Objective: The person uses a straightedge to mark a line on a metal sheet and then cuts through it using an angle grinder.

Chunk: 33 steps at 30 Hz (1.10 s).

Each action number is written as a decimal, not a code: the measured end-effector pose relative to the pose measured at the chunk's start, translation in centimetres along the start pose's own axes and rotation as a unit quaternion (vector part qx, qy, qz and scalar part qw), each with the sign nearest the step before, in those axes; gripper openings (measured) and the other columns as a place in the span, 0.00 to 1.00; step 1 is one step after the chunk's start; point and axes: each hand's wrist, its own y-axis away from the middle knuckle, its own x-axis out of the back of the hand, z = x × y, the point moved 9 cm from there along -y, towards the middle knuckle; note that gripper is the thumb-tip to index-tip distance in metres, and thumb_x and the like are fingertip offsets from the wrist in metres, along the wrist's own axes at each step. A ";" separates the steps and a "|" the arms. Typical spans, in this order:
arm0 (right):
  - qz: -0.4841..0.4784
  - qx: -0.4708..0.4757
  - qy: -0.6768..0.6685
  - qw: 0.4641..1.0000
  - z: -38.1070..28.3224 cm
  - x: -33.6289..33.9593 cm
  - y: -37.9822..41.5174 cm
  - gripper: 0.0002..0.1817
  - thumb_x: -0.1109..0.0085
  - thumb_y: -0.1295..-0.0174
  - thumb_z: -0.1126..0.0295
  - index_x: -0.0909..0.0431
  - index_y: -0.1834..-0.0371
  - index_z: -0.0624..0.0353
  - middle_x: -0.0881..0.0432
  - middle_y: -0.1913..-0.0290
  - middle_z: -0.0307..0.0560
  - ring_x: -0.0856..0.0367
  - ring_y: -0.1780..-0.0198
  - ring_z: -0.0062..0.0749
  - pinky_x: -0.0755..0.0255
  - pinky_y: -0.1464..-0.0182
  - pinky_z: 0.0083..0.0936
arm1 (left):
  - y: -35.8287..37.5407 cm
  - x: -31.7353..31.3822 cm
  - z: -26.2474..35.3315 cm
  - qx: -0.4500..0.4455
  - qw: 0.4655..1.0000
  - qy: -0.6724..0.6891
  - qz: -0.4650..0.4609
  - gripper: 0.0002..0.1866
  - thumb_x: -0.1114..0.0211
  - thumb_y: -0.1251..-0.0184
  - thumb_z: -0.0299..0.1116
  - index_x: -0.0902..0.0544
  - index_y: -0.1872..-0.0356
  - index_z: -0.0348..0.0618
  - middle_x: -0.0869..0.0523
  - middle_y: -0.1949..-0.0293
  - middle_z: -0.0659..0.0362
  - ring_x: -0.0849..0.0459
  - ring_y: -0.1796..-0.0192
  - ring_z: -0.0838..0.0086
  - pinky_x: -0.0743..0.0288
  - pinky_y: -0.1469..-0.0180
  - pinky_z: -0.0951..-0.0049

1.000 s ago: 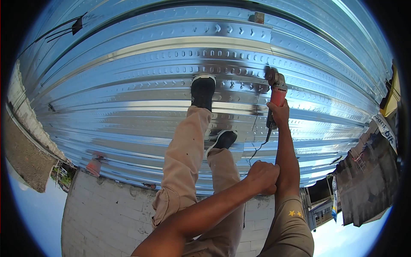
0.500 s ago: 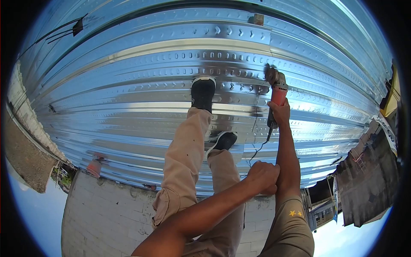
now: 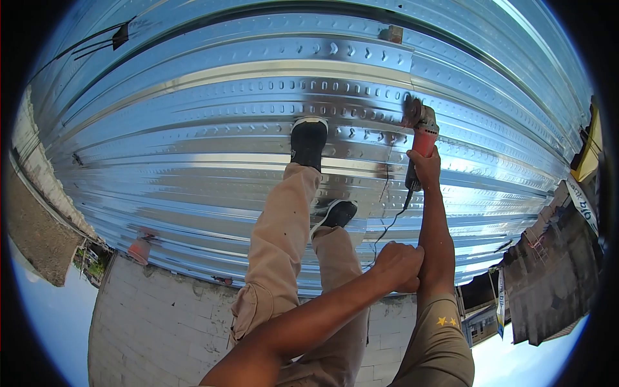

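Observation:
My right hand (image 3: 427,168) is wrapped around the red and black body of an angle grinder (image 3: 423,142). The grinder's head and disc (image 3: 412,112) lie against the ribbed metal sheeting (image 3: 245,138), at the far end of my stretched arm. A dark power cord (image 3: 394,218) trails from its rear toward me. My left hand (image 3: 398,266) is closed in a fist beside my right forearm, close to the elbow and seeming to touch it. Whatever its fingers may hold is hidden.
My feet, in black shoes (image 3: 309,143), stand on the sheeting left of the grinder. A small brown block (image 3: 392,33) lies farther off. A reddish bucket-like object (image 3: 139,250) is near the lower left edge. A block wall (image 3: 155,316) runs below, with dark roofing (image 3: 548,290) at right.
The whole view has shifted slightly, with the grinder and feet a little to the right and lower. Both hands keep their hold and posture.

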 end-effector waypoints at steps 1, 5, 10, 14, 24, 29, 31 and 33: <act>-0.005 -0.011 -0.001 1.000 0.2 -0.1 -0.1 0.28 0.23 0.55 0.62 0.23 0.51 0.61 0.16 0.65 0.46 0.17 0.68 0.31 0.22 0.63 0.30 | 0.0 0.0 0.0 0.001 1.000 -0.001 -0.001 0.19 0.31 0.55 0.32 0.20 0.61 0.30 0.12 0.66 0.41 0.12 0.60 0.46 0.19 0.55 0.51; -0.002 -0.001 0.013 1.000 0.9 -0.1 -0.3 0.29 0.23 0.55 0.61 0.23 0.51 0.61 0.16 0.65 0.46 0.18 0.68 0.31 0.23 0.63 0.30 | 0.0 0.2 0.1 0.004 1.000 0.000 -0.004 0.19 0.31 0.55 0.32 0.19 0.61 0.30 0.12 0.66 0.41 0.11 0.60 0.46 0.18 0.55 0.51; 0.002 0.013 0.020 1.000 1.5 -0.1 -0.4 0.30 0.23 0.56 0.59 0.23 0.52 0.62 0.16 0.65 0.46 0.18 0.68 0.32 0.23 0.63 0.31 | 0.1 0.2 0.1 0.000 1.000 -0.007 0.005 0.19 0.30 0.57 0.32 0.19 0.62 0.31 0.12 0.66 0.41 0.11 0.61 0.46 0.18 0.55 0.52; -0.002 -0.005 0.010 1.000 1.2 -0.2 -0.5 0.30 0.23 0.56 0.59 0.23 0.52 0.62 0.16 0.64 0.47 0.17 0.66 0.33 0.23 0.61 0.31 | 0.0 0.1 -0.2 0.006 1.000 -0.006 0.004 0.19 0.31 0.57 0.31 0.19 0.63 0.31 0.12 0.67 0.41 0.11 0.61 0.46 0.18 0.55 0.52; -0.006 0.001 -0.005 1.000 0.0 0.0 -1.3 0.29 0.23 0.55 0.59 0.23 0.52 0.62 0.16 0.63 0.48 0.17 0.65 0.34 0.23 0.59 0.32 | 0.0 1.2 0.2 0.001 1.000 0.011 0.012 0.19 0.32 0.55 0.32 0.20 0.61 0.31 0.12 0.66 0.41 0.12 0.60 0.46 0.19 0.54 0.52; -0.003 -0.006 -0.009 1.000 0.8 -0.2 -1.7 0.29 0.23 0.55 0.59 0.23 0.53 0.62 0.16 0.63 0.48 0.17 0.65 0.34 0.23 0.60 0.33 | 0.0 1.0 0.0 0.002 1.000 0.005 0.006 0.19 0.32 0.55 0.31 0.20 0.61 0.31 0.12 0.66 0.41 0.12 0.60 0.46 0.19 0.54 0.51; -0.001 0.011 -0.011 1.000 0.6 -0.1 -2.0 0.28 0.23 0.55 0.58 0.23 0.54 0.61 0.16 0.63 0.47 0.17 0.66 0.33 0.23 0.60 0.33 | 0.0 1.2 0.1 -0.003 1.000 0.012 0.023 0.19 0.32 0.56 0.31 0.20 0.61 0.31 0.12 0.67 0.41 0.12 0.60 0.45 0.19 0.54 0.50; 0.000 0.007 -0.005 1.000 0.3 0.1 -1.9 0.28 0.23 0.55 0.58 0.23 0.54 0.61 0.16 0.63 0.47 0.17 0.65 0.33 0.23 0.60 0.33 | 0.1 1.4 0.2 -0.003 1.000 0.013 0.021 0.19 0.32 0.56 0.31 0.20 0.61 0.31 0.12 0.67 0.40 0.12 0.60 0.45 0.19 0.54 0.50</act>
